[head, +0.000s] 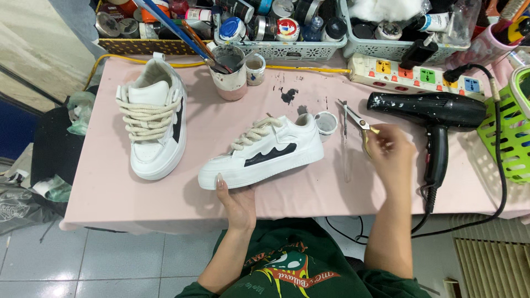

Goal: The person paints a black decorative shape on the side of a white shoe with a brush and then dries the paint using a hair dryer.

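Left hand (236, 200): forearm reaching up from the table's near edge, palm flat, fingers extended against the sole edge of the white sneaker (264, 152) lying mid-table on the pink table cover (110, 187); right hand (390, 150): wrist bent, fingers pinched closed on gold-handled scissors (359, 124), beside the black hair dryer (436, 118); second sneaker (153, 124) stands apart, left.

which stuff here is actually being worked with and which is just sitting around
In use: left hand steadying the near sneaker; right hand on the scissors.
Lying about: other sneaker, hair dryer, power strip, brush cup, green basket.
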